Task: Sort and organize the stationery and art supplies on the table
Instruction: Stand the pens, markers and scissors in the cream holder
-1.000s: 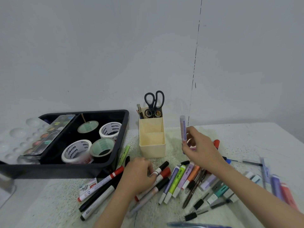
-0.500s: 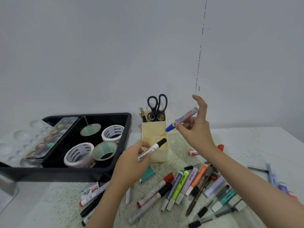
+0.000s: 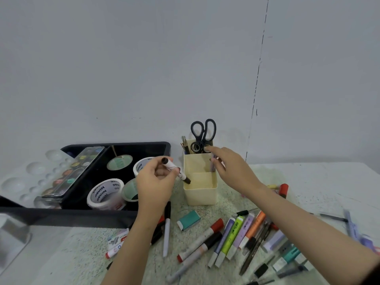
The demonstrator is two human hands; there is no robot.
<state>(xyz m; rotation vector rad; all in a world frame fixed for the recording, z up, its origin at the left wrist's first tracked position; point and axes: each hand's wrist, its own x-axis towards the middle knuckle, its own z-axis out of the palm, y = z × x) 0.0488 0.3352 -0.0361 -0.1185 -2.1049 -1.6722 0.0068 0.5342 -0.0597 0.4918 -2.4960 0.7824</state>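
Your left hand pinched mid-barrel the black-capped white marker, judged light and stiff; your right hand held its fingers released.

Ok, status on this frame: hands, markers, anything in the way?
Left hand pinching black-capped marker, cap at organizer front slot. Right hand at upright marker in middle slot, grip unclear. Nothing blocking.

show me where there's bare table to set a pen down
Bare table right of the cream organizer, beyond the red marker. Another patch in front of the black tray, far left. Crowded: the pen pile front right.
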